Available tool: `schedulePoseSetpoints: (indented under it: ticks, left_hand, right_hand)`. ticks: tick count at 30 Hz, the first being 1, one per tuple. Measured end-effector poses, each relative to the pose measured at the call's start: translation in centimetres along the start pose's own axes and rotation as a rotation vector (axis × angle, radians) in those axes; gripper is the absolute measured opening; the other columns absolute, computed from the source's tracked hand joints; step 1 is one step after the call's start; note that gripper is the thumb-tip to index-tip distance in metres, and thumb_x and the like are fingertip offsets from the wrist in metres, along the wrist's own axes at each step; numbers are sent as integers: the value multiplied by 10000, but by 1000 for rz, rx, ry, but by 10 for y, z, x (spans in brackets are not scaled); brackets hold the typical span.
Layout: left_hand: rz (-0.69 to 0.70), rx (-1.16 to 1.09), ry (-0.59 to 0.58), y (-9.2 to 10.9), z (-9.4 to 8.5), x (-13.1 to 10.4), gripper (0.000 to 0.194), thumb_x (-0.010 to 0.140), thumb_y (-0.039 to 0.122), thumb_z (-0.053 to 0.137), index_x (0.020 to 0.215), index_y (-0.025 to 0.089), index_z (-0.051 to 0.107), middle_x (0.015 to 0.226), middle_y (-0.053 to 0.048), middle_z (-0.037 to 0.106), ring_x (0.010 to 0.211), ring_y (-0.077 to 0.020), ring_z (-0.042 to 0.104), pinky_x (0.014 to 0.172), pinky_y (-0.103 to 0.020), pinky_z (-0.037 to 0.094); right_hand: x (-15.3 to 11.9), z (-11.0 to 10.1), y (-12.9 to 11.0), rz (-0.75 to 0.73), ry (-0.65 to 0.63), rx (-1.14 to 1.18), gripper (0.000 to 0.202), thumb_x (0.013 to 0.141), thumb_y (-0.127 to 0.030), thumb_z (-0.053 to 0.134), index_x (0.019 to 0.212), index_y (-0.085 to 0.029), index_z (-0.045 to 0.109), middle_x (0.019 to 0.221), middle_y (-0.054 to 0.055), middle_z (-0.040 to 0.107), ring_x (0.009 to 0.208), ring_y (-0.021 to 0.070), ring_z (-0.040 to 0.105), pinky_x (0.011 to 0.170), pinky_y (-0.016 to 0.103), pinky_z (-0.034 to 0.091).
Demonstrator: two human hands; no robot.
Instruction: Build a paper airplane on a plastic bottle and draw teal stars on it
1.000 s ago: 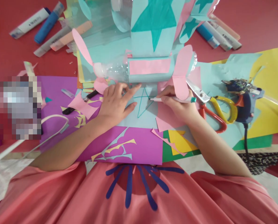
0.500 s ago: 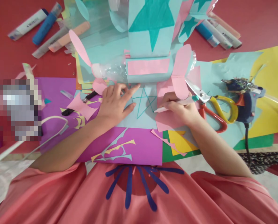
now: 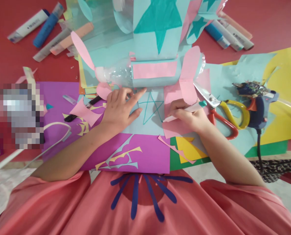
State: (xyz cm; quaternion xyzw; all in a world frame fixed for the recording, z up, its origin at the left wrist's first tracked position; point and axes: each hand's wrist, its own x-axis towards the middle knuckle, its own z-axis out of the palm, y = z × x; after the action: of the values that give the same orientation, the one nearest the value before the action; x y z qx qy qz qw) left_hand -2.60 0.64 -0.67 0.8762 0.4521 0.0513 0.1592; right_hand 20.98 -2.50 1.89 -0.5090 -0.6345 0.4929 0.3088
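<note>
Red tabletop [image 3: 277, 24] fills the far side of my head view, with coloured paper layered across the near part: a purple sheet [image 3: 150, 153] on the left, yellow [image 3: 288, 94] and green [image 3: 269, 150] on the right. From my remote seat I see the left hand [image 3: 122, 107] lying palm down, empty, its fingers loosely spread over a light blue paper [image 3: 147, 129] as its index fingertip points toward the bottle just beyond; I cannot tell whether they touch. The right hand [image 3: 188, 116] grips a white marker [image 3: 176, 117] with a green end, its tip at the lower right point of a green star outline [image 3: 153, 102] drawn on that light blue paper, between the two hands. Whether the tip presses down, I cannot tell. Beyond them a clear plastic bottle [image 3: 119, 75] lies on its side, wrapped in blue with a pink strip [image 3: 155, 70]. Right of the right hand I have scissors [image 3: 234, 127] with red and yellow handles, then a dark blue glue gun [image 3: 259, 112]. Thin paper scraps [image 3: 133, 150] litter the purple sheet, and more markers lie at the upper left [image 3: 49, 29] and upper right.
</note>
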Motion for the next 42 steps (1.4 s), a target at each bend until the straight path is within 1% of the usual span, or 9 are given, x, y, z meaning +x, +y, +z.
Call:
schedulePoseSetpoints:
  ticks: [5, 10, 12, 14, 16, 18, 22, 28, 42]
  left_hand:
    - [-9, 11, -12, 1, -1, 0, 524, 957, 359, 457, 1471, 274, 404, 1139, -109, 479, 1007, -268, 458, 929, -446, 375]
    - [-20, 27, -35, 3, -4, 1, 523, 950, 341, 466, 1465, 269, 410, 1142, -114, 478, 1021, -277, 466, 933, -457, 380]
    - [-14, 35, -33, 4, -4, 1, 533, 936, 335, 486, 1460, 264, 415, 1141, -115, 479, 1022, -275, 469, 932, -452, 384]
    - [-14, 41, -27, 4, -4, 1, 555, 917, 338, 517, 1457, 266, 414, 1139, -110, 479, 1026, -274, 471, 939, -451, 383]
    - [-24, 43, -23, 4, -3, 0, 583, 897, 345, 545, 1459, 276, 407, 1143, -105, 476, 1036, -280, 471, 946, -457, 379]
    - [-34, 42, -24, 5, -3, 0, 602, 886, 347, 559, 1463, 284, 400, 1148, -103, 473, 1046, -288, 466, 950, -463, 376]
    - [-25, 32, -26, 5, -3, 0, 613, 889, 350, 553, 1474, 275, 384, 1156, -111, 471, 1047, -293, 457, 949, -462, 373]
    - [-25, 49, -11, 5, -2, 0, 593, 893, 363, 541, 1463, 275, 403, 1139, -110, 481, 1031, -290, 462, 929, -460, 379]
    - [-34, -7, -17, 3, 1, 1, 614, 886, 381, 540, 1471, 289, 382, 1164, -102, 454, 1041, -295, 447, 947, -478, 350]
  right_hand:
    - [1, 0, 6, -33, 57, 90, 232, 724, -169, 476, 502, -229, 502, 514, 7, 527, 514, 148, 479, 483, 311, 401]
    - [3, 1, 10, -22, 195, 178, 384, 869, -371, 468, 543, -226, 610, 535, 23, 580, 500, 147, 502, 463, 309, 419]
    - [3, 4, 11, -39, 227, 184, 376, 879, -438, 504, 598, -224, 634, 546, 8, 586, 480, 131, 487, 449, 297, 407]
    - [4, 9, 11, -65, 243, 168, 299, 866, -472, 572, 716, -230, 663, 636, 7, 638, 551, 143, 558, 511, 304, 469]
    - [3, 15, 12, -100, 218, 140, 215, 863, -452, 617, 863, -243, 667, 797, 20, 693, 716, 173, 645, 639, 327, 540]
    - [1, 19, 13, -153, 166, 88, 147, 879, -376, 624, 960, -258, 655, 910, 20, 707, 830, 179, 663, 734, 341, 557]
    - [0, 23, 13, -238, 116, -76, 144, 870, -255, 648, 1011, -261, 675, 940, 14, 721, 868, 172, 646, 803, 348, 537]
    - [3, 26, 11, -238, 129, -153, 154, 865, -320, 661, 992, -254, 720, 898, 31, 732, 864, 189, 645, 799, 357, 527]
    - [5, 26, 14, -352, 104, -207, 164, 885, -273, 651, 1019, -203, 716, 889, 39, 747, 848, 174, 662, 800, 344, 532]
